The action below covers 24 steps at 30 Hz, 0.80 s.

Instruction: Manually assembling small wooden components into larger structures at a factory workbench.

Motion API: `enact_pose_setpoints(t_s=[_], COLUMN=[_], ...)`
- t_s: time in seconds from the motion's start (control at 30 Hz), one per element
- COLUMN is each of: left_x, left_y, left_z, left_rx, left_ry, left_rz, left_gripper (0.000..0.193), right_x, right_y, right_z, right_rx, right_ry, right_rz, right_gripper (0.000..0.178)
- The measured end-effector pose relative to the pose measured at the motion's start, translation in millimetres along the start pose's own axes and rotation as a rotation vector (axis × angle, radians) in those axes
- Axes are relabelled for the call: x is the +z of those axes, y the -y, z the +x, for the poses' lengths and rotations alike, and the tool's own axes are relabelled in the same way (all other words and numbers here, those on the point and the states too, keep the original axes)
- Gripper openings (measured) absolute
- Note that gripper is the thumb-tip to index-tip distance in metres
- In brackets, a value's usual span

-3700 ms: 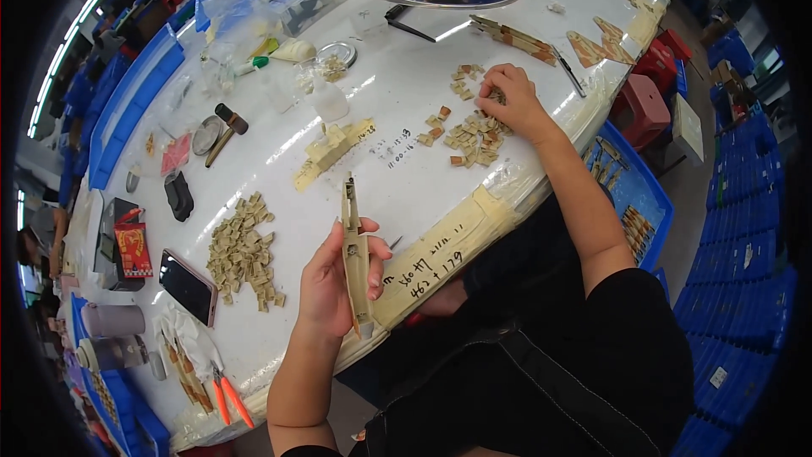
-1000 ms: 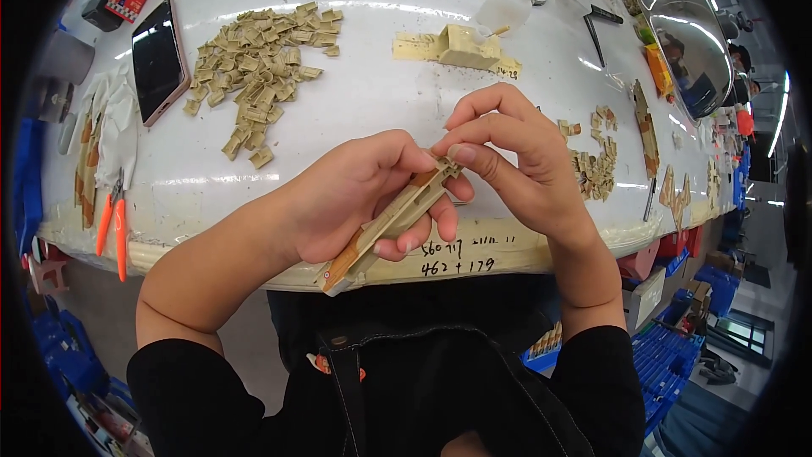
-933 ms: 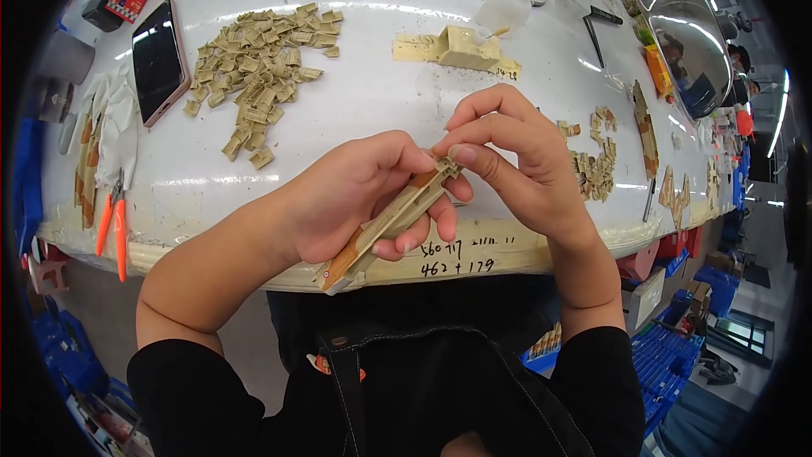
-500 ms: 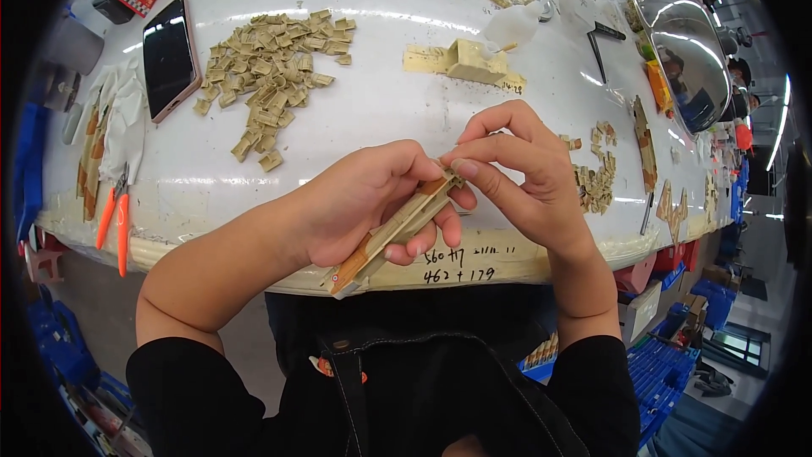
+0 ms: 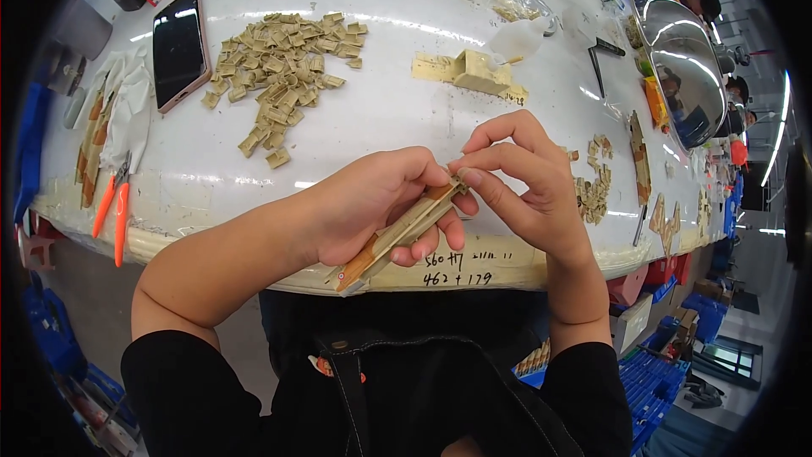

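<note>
My left hand (image 5: 372,207) is wrapped around a long, narrow model airplane fuselage (image 5: 381,247) in tan and brown camouflage. It slants over the table's front edge, its lower end with a small round marking pointing toward me at the left. At its upper end, my right hand (image 5: 529,186) pinches with thumb and forefinger. Whatever sits between those fingertips is too small and hidden to make out. Beyond the left hand lies a pile of small tan curved plastic pieces (image 5: 283,68). Near my right wrist, a smaller group of tan pieces (image 5: 595,190) is spread out.
A tan block on a taped base (image 5: 480,73) stands past my hands. To the left are a phone (image 5: 180,51), orange-handled nippers (image 5: 121,216) and a white cloth (image 5: 127,110). On the right lie camouflaged parts (image 5: 640,156), a black angled tool (image 5: 600,63) and a shiny metal tray (image 5: 683,68).
The view has shifted slightly, so table items sit a little further right at the left side. Both hands keep their hold, and the fuselage has turned slightly in the left hand.
</note>
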<state>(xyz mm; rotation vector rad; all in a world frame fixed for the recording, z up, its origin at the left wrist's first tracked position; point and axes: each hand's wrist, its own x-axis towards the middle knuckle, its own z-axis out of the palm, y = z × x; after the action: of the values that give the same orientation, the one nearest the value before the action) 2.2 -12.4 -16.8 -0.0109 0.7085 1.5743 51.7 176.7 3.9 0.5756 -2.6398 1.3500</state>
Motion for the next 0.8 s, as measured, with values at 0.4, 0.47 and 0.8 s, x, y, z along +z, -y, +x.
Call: enact_pose_setpoints(t_s=[0.4,0.47,0.8], left_x=[9.0,8.3,4.4], left_y=[-1.5,-1.2,-2.7], left_z=[-2.9,-2.9,-2.3], left_rx=[-0.001,0.000,0.006], left_ry=[-0.120,-0.098,-0.014], left_rz=[0.058,0.054,0.011], left_gripper=[0.039,0.039,0.040], right_x=[0.2,-1.2,0.2], right_y=[-1.3,-2.1,-7.8], right_z=[2.3,2.1,3.1], right_rx=[-0.167,-0.145,-0.066], right_ry=[-0.005,0.011,0.088], right_rz=[-0.210,-0.171,-0.055], right_gripper=[0.004,0.004,0.005])
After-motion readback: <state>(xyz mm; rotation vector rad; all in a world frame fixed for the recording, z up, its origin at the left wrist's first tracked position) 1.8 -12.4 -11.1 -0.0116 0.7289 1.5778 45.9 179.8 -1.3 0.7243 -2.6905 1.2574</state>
